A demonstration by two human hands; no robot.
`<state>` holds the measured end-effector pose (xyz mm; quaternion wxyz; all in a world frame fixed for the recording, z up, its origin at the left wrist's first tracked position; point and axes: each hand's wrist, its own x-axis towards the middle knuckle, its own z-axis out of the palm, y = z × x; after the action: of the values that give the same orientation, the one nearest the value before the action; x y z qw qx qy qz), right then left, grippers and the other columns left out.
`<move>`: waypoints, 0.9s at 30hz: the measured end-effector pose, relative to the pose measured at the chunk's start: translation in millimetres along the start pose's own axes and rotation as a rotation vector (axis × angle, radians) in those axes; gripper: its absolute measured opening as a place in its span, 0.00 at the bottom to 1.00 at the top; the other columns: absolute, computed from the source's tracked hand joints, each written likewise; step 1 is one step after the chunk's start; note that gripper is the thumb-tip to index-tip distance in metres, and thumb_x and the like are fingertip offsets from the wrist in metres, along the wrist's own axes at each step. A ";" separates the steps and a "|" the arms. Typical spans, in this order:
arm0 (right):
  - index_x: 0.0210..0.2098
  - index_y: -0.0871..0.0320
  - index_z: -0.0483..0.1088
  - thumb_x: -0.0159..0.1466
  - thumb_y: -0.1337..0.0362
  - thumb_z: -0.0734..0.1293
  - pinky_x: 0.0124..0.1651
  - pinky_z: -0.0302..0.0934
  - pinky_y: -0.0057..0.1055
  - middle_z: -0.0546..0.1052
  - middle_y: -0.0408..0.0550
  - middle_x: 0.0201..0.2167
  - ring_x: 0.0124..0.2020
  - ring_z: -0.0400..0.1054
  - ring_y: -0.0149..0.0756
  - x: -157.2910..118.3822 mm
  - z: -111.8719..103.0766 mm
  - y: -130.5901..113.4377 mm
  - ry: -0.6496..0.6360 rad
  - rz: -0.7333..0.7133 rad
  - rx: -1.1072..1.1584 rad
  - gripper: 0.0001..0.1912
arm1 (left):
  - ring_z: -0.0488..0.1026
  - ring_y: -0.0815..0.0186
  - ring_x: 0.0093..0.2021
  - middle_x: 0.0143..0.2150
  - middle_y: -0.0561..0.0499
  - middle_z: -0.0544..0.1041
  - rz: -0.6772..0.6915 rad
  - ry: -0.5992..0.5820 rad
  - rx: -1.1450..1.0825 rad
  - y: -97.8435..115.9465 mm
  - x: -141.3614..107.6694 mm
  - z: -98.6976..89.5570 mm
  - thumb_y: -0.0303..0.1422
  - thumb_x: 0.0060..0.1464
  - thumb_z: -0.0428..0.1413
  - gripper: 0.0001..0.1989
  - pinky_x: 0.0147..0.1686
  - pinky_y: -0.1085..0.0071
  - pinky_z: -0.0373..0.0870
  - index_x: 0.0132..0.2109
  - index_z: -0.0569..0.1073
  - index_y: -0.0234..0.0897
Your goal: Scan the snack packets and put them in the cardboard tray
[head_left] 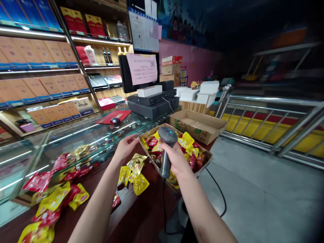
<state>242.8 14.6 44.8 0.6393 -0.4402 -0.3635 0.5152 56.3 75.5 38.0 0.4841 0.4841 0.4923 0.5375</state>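
In my right hand [175, 156] is a grey handheld barcode scanner [167, 135], gripped by its handle with the head uppermost and a small blue light on top. Its cable hangs down from the handle. Under the scanner a cardboard box [206, 158] holds many red and yellow snack packets [186, 140]. My left hand [126, 145] is at the box's left corner, fingers stretched out and apart; whether they touch the cardboard I cannot tell. Several yellow and gold packets [140, 184] lie on the dark red counter just below that hand.
More red and yellow packets [52, 199] spread over the counter's left side and glass display case [73, 133]. Behind the filled box sits another cardboard box [197, 122]. A monitor [123, 74], a mouse [115, 120] and stocked shelves stand beyond. Metal railing [255, 106] borders the right.
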 end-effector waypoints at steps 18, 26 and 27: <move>0.28 0.61 0.73 0.45 0.68 0.70 0.29 0.62 0.26 0.73 0.42 0.22 0.24 0.66 0.28 -46.7 82.5 120.5 -0.231 0.422 -0.075 0.09 | 0.73 0.65 0.23 0.29 0.45 0.79 -0.266 0.051 0.255 -98.8 -36.0 -126.3 0.29 0.38 0.62 0.15 0.22 0.74 0.65 0.38 0.78 0.34; 0.27 0.61 0.72 0.46 0.68 0.69 0.31 0.62 0.26 0.72 0.41 0.19 0.24 0.66 0.29 -37.4 93.4 140.1 -0.201 0.478 -0.098 0.07 | 0.74 0.64 0.31 0.37 0.42 0.79 -0.311 -0.060 0.523 -105.2 -33.8 -119.1 0.35 0.40 0.65 0.38 0.30 0.74 0.66 0.59 0.66 0.25; 0.26 0.61 0.72 0.46 0.68 0.69 0.30 0.62 0.26 0.72 0.41 0.19 0.24 0.66 0.29 -36.8 95.3 140.2 -0.196 0.474 -0.105 0.07 | 0.74 0.63 0.32 0.37 0.42 0.79 -0.313 -0.066 0.530 -104.5 -35.0 -117.4 0.36 0.40 0.66 0.38 0.30 0.74 0.66 0.58 0.66 0.25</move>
<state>100.3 8.0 -53.9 0.4386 -0.4938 -0.3367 0.6712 -54.0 38.3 -73.3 0.4337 0.5288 0.6680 0.2934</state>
